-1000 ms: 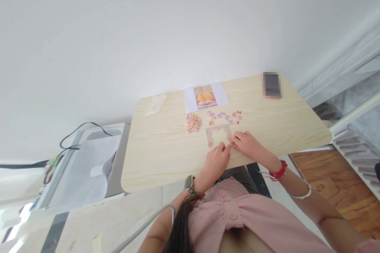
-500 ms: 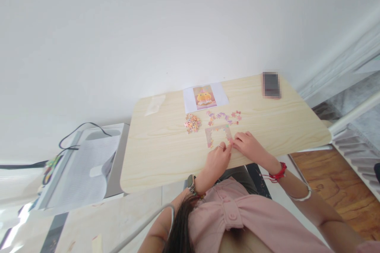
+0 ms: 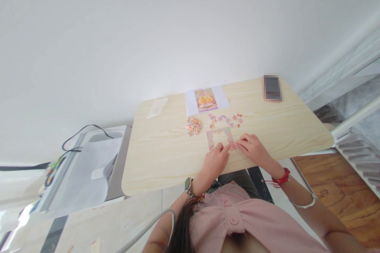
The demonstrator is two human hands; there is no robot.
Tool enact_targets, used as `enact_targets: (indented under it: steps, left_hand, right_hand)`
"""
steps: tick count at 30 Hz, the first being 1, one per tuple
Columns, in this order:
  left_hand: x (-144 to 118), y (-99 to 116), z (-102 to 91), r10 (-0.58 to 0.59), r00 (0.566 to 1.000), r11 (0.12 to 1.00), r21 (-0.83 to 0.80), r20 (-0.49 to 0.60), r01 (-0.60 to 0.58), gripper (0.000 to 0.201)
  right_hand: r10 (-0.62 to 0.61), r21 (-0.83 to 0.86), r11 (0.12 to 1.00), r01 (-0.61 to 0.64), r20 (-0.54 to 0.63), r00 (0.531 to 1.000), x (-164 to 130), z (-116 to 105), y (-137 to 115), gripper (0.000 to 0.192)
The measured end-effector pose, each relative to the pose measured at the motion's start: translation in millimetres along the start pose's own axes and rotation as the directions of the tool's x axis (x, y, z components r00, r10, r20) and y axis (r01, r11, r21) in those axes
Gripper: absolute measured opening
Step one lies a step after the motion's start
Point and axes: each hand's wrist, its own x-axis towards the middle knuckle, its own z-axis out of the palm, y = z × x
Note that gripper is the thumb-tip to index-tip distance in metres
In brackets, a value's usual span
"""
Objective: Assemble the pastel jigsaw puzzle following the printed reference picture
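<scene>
Pale wood-grain table (image 3: pixel 166 158) is seen in the head view, the only view supplied, with both bare hands resting at its near edge. The left hand (image 3: pixel 216 161) is loosely curled, a ring visible on one finger, and its extended fingertip is pressed on the near edge of a puzzle frame (image 3: pixel 220 138). No piece can be seen pinched in it. The right hand (image 3: pixel 253 149) lies flat and relaxed, fingers spread and slightly bent, with the fingertips touching the table just beside the frame's near right corner; whether a piece is trapped beneath them cannot be told. The puzzle frame, a pinkish border with a bare middle, lies directly ahead of both hands, between the two sets of fingertips.

A row of loose pieces (image 3: pixel 225 118) is laid just beyond the frame, apart from either hand. A small pile of pieces (image 3: pixel 194 125) sits beyond and to the left of the left hand. A reference picture (image 3: pixel 205 100) on white paper is noted further out, and a phone (image 3: pixel 272 87) well apart, beyond the right hand.
</scene>
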Motion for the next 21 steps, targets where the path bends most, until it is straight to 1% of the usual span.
enact_targets:
  steps: [3,4,6,9,11,16,21]
  left_hand:
    - [-2,-12,-5.2,-0.047,0.997,0.999,-0.001,-0.055,0.047,0.038]
    - [-2,-15,-7.0,-0.064,0.996,0.998,0.004,-0.06,0.064,0.037]
    - [-1,-17,-9.5,-0.075,0.996,0.997,0.019,-0.046,0.076,0.037]
    - [1,-11,-8.6,-0.04,0.999,0.998,0.039,0.0,0.04,0.036]
    - [3,-4,-4.9,-0.008,1.0,0.999,0.049,0.024,0.007,0.035]
    - [6,5,5.6,0.064,0.997,0.995,0.071,0.052,-0.068,0.039]
    - [9,4,7.2,0.078,0.997,0.992,0.094,0.009,-0.078,0.033]
  right_hand:
    - [0.03,0.016,0.999,-0.03,-0.014,0.999,13,-7,8,0.024]
    - [0.02,0.021,1.0,-0.02,0.0,1.0,18,-9,9,0.024]
    - [-0.044,0.042,0.998,0.041,0.059,0.997,26,-11,10,0.022]
    - [-0.158,0.072,0.986,0.149,0.15,0.976,31,-9,8,0.022]
    - [-0.188,0.063,0.982,0.18,0.176,0.966,28,-5,7,0.021]
    - [-0.164,0.023,0.987,0.162,0.162,0.973,17,7,9,0.021]
    - [-0.168,0.029,0.986,0.166,0.171,0.971,18,10,10,0.023]
